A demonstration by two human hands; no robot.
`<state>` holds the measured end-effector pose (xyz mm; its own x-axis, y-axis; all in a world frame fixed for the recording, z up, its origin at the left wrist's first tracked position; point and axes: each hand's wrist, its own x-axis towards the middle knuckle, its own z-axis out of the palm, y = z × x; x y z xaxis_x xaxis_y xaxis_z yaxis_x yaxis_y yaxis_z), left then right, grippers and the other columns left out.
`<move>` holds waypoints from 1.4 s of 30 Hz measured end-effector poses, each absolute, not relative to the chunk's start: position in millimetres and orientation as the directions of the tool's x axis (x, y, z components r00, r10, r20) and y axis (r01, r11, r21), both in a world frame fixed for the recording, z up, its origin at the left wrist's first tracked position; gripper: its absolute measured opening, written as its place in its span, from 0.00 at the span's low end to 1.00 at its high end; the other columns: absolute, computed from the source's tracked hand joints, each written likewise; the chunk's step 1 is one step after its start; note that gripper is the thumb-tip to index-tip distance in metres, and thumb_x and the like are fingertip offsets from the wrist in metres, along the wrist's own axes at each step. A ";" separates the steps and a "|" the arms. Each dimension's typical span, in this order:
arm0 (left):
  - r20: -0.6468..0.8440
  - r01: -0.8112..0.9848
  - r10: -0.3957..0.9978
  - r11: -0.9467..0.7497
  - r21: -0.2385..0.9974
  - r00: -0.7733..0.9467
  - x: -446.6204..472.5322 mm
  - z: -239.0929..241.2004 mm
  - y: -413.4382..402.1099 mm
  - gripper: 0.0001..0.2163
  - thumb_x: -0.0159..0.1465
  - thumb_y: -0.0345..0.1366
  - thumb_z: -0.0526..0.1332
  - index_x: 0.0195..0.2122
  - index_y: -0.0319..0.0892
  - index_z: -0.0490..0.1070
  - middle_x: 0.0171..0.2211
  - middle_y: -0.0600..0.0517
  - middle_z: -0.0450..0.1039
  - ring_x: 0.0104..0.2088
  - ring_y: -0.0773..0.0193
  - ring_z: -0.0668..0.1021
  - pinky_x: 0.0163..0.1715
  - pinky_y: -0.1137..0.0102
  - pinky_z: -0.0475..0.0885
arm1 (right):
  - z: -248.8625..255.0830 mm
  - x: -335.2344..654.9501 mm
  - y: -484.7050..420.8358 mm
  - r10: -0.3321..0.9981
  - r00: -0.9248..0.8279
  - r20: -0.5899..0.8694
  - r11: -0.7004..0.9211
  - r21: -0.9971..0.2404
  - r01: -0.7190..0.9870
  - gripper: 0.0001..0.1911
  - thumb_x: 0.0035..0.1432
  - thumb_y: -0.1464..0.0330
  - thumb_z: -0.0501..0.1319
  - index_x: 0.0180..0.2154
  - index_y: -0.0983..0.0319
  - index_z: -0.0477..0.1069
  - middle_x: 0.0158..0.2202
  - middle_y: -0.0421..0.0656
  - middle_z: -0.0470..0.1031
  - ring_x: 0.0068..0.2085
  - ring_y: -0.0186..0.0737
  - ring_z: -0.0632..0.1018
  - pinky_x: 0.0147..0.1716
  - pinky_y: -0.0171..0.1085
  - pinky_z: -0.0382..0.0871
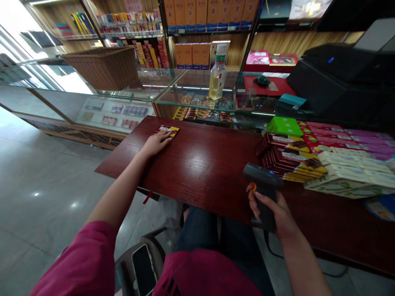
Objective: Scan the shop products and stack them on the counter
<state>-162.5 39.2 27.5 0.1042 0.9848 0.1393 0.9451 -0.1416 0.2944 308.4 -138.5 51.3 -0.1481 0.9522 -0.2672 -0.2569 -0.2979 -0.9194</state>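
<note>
While clamping right grip (280,211) on scanner (262,175) at near right, laying left grip (155,144) flat, unclenched, over packet (174,131) far left on counter (197,164)

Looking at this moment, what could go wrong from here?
The flat packet under the left hand lies near the table's far left corner, so a push might send it off.
The scanner in the right hand is close to the uneven stack of bars; a swing could topple some.
</note>
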 end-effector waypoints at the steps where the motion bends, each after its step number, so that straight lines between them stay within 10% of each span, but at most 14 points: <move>1: 0.131 0.948 0.987 -0.131 0.291 0.096 -166.7 27.5 53.6 0.28 0.77 0.49 0.55 0.73 0.43 0.71 0.76 0.45 0.65 0.77 0.49 0.66 0.77 0.55 0.61 | 52.2 308.0 -138.4 0.950 -0.149 -0.276 -0.306 -0.917 -0.254 0.20 0.55 0.57 0.78 0.43 0.60 0.79 0.26 0.38 0.72 0.21 0.32 0.71 0.18 0.31 0.65; 16: 0.166 0.972 0.986 -0.051 0.230 0.012 -157.9 38.6 114.4 0.28 0.76 0.48 0.54 0.75 0.49 0.66 0.80 0.45 0.55 0.81 0.49 0.55 0.77 0.44 0.51 | 33.5 314.8 -136.9 0.978 -0.117 -0.173 -0.204 -0.909 -0.363 0.20 0.56 0.56 0.76 0.45 0.60 0.78 0.27 0.37 0.71 0.22 0.31 0.69 0.17 0.31 0.63; 26: 0.423 0.513 0.562 -0.826 0.234 0.711 81.8 66.5 26.6 0.28 0.77 0.42 0.57 0.78 0.48 0.61 0.75 0.43 0.67 0.76 0.52 0.68 0.72 0.54 0.63 | 40.4 347.7 -169.1 0.971 0.235 -0.047 0.067 -0.889 -0.454 0.17 0.54 0.62 0.72 0.44 0.55 0.71 0.28 0.33 0.65 0.20 0.29 0.64 0.17 0.31 0.59; 33: 0.420 0.404 0.477 -0.879 0.255 0.772 189.1 66.1 22.2 0.31 0.74 0.41 0.65 0.77 0.43 0.62 0.77 0.40 0.61 0.80 0.50 0.59 0.75 0.51 0.57 | 42.9 371.4 -190.3 0.956 0.281 -0.079 0.056 -0.895 -0.443 0.19 0.53 0.61 0.75 0.43 0.58 0.73 0.27 0.34 0.72 0.18 0.28 0.67 0.16 0.29 0.60; 37: 0.531 0.337 0.514 -0.853 0.398 0.674 163.5 62.4 7.8 0.15 0.77 0.37 0.61 0.61 0.49 0.81 0.64 0.47 0.80 0.68 0.53 0.78 0.71 0.53 0.65 | 43.4 373.3 -197.2 0.963 0.257 -0.085 0.027 -0.914 -0.404 0.19 0.53 0.61 0.76 0.42 0.58 0.73 0.28 0.34 0.72 0.19 0.28 0.67 0.17 0.30 0.61; 42: 0.491 0.302 0.863 -0.504 0.809 0.123 115.7 50.3 -10.5 0.12 0.70 0.43 0.71 0.51 0.47 0.87 0.49 0.48 0.88 0.50 0.51 0.87 0.57 0.57 0.79 | 53.7 356.9 -186.7 0.987 0.146 -0.067 -0.022 -0.956 -0.292 0.20 0.54 0.57 0.76 0.42 0.59 0.75 0.25 0.35 0.71 0.18 0.29 0.67 0.15 0.31 0.60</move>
